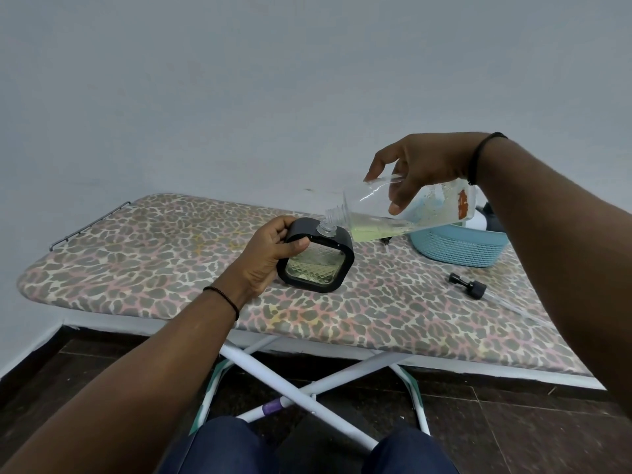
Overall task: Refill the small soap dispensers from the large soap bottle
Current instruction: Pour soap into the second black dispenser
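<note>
Pouring soap from large bottle into small dispenser

Tipping nearly flat, the large clear soap bottle (pixel 407 208) is gripped by the right hand (pixel 420 165) from above, fingers and thumb wrapped round its body. Threaded neck, cap off, points left and down, mouth right at the open neck of the small soap dispenser (pixel 316 256); cannot tell if they touch. Yellow-green liquid pooled along the bottle's low side, reaching toward the neck. Orange label patch near the bottle's base. Bottle is held in the air above the board, base end over the basket.

Left hand (pixel 270 254) holds the dispenser by its left side, thumb across the front edge, fingers curled behind. Dispenser is square with rounded corners, black frame, clear textured window showing a little yellowish liquid at the bottom. It is tilted, lower corner on or just above the ironing board (pixel 143 268); contact not clear.

Board has leopard-print cover, white crossed legs below. Black pump head (pixel 468 286) with clear tube lies on the board at right, well apart from the dispenser. Light blue woven plastic basket (pixel 458 248) sits at the back right, white and dark items inside, unclear what. Black bands on both wrists. Dark floor tiles, pale wall, blue-clad knees at bottom edge.
</note>
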